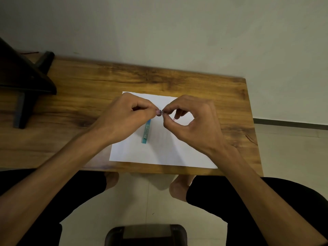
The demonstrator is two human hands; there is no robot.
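A white sheet of paper (159,150) lies on the wooden table (88,96). On it rests a slim blue lead case (146,133) with a label. Above the sheet my left hand (124,119) and my right hand (193,121) meet fingertip to fingertip. Both pinch a tiny dark object (160,111) between thumb and forefinger; it is too small to identify. The upper end of the blue case is hidden behind my left hand.
A dark stand with slanted legs (26,82) occupies the table's left end. The wall runs right behind the table. My knees and bare feet show below the front edge, and a dark stool or seat (146,235) sits on the tiled floor.
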